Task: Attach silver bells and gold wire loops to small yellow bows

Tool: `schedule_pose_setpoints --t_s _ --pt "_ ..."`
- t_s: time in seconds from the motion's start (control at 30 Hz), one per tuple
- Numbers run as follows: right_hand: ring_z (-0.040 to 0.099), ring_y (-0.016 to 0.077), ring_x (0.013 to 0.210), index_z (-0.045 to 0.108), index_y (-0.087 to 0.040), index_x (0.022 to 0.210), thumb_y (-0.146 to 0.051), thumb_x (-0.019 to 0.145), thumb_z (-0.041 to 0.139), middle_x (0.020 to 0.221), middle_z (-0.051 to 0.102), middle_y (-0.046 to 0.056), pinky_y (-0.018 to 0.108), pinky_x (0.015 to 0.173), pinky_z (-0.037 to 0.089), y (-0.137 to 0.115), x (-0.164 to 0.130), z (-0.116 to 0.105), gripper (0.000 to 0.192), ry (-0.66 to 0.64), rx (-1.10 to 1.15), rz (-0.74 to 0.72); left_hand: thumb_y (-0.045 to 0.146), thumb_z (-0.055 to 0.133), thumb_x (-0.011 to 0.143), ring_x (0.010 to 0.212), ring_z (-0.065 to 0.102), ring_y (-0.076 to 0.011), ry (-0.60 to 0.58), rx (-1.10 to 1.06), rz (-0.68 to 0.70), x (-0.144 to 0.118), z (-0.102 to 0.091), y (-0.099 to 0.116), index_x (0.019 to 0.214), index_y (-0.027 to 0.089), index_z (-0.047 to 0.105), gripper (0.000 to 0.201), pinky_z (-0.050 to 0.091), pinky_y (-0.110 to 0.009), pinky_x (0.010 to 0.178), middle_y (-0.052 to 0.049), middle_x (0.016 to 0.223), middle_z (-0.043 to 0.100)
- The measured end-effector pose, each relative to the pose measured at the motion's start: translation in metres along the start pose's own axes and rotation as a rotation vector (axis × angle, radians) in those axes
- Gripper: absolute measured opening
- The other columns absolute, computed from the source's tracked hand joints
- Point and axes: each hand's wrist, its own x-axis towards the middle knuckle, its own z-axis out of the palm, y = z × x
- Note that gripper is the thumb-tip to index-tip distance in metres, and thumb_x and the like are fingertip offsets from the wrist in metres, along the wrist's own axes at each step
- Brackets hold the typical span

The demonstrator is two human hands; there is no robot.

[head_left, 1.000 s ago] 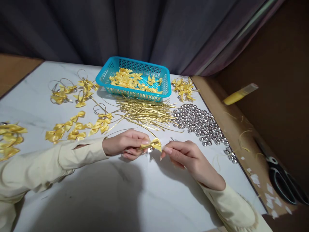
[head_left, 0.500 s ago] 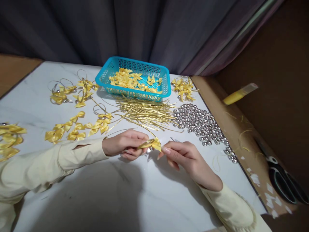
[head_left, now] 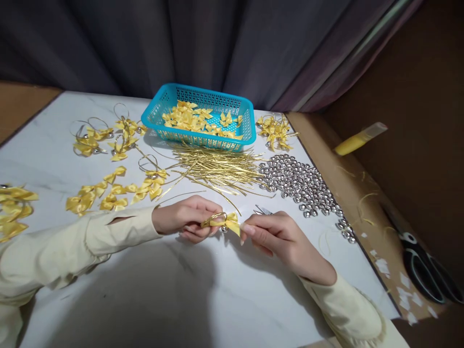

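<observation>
Between my hands, above the white tabletop, is a yellow ribbon bow (head_left: 231,222) with a gold cord loop (head_left: 212,219) and a small silver bell (head_left: 224,229) hanging under it. My left hand (head_left: 194,218) is closed on the loop side of the bow. The thumb and forefinger of my right hand (head_left: 273,234) pinch the bow's right ribbon tail. A pointed metal tool (head_left: 261,210) lies partly hidden behind my right hand. Just beyond my hands is a pile of gold cords (head_left: 221,169).
A blue basket (head_left: 152,118) of yellow bows stands at the back. Silver bells (head_left: 302,183) lie in a heap to the right. Finished-looking bows with loops (head_left: 123,140) and plain bows (head_left: 87,198) spread leftwards. Black-handled scissors (head_left: 424,270) and a yellow tube (head_left: 358,139) are on the right.
The bow has turned so its loop and knot face me more, and my right fingers now pinch its tail. The view has shifted slightly.
</observation>
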Motion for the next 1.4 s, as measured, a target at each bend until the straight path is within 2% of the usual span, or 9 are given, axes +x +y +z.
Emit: schedule_pose_setpoints --t_s 0.3,0.8,1.23,1.4 --pt "0.03 0.0043 0.042 0.063 -0.011 0.069 -0.024 0.09 0.045 0.046 0.037 -0.005 0.019 0.043 0.025 -0.0005 0.0006 -0.0034 0.031 -0.092 -0.161 -0.16 0.028 0.06 0.076 0.031 0.019 -0.0029 -0.032 -0.031 -0.111 -0.0009 -0.003 -0.0034 0.063 0.011 0.054 0.023 0.016 -0.015 0.03 0.008 0.038 0.027" --pt "0.033 0.0057 0.044 0.058 -0.013 0.066 -0.022 0.092 0.04 0.049 0.039 -0.003 0.02 0.046 0.028 0.0008 -0.0006 -0.0038 0.033 -0.165 -0.29 -0.278 0.025 0.055 0.081 0.032 0.021 -0.0048 -0.156 0.008 -0.127 -0.0021 -0.0058 -0.0046 0.066 0.012 0.053 0.02 0.018 -0.016 0.031 0.008 0.04 0.025" --pt "0.038 0.0045 0.043 0.065 -0.011 0.072 -0.023 0.091 0.044 0.05 0.048 -0.002 0.018 0.046 0.03 0.0009 0.0008 -0.006 0.031 -0.093 -0.277 -0.282 0.021 0.052 0.08 0.029 0.018 -0.0034 -0.148 -0.115 -0.094 -0.0017 -0.0061 -0.0015 0.065 0.011 0.053 0.018 0.017 -0.012 0.028 0.009 0.037 0.024" --pt "0.032 0.0039 0.041 0.065 -0.012 0.073 -0.023 0.09 0.045 0.047 0.043 -0.004 0.018 0.043 0.027 0.0007 -0.0006 -0.0034 0.029 -0.022 -0.188 -0.245 0.02 0.048 0.082 0.028 0.017 -0.0035 -0.176 -0.152 -0.03 -0.0006 -0.0079 -0.0011 0.066 0.011 0.052 0.019 0.018 -0.012 0.029 0.009 0.038 0.021"
